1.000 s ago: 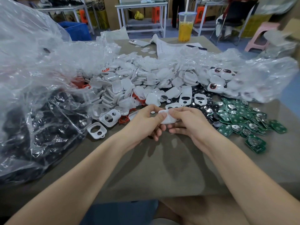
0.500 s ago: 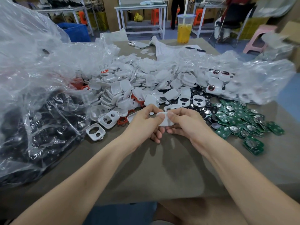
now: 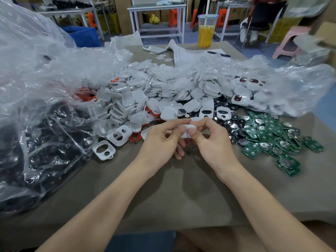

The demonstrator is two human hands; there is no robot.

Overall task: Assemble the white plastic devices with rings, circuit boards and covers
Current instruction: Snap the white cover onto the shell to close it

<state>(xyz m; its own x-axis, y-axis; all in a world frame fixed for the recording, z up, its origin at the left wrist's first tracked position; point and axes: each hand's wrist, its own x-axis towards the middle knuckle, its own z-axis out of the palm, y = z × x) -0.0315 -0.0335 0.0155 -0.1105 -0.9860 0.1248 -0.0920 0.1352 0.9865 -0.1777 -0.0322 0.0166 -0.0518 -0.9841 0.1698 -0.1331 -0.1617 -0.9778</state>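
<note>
I am noting the bag of black parts [image 3: 36, 142] sagging open at far left, with two white frames [image 3: 119, 134] lying just beside it, probably parked within easy reach for later units. At centre, the left hand [image 3: 160, 140] is pinching one end of a small white casing [image 3: 189, 131] between thumb and forefinger while the right hand [image 3: 212, 140] is pinching the other end, raised off the table [image 3: 181, 197]; I am judging this as a two-sided squeeze to seat the parts. Further right, green circuit boards [image 3: 272, 139] are lying in a loose heap near the right hand, handy for picking.
</note>
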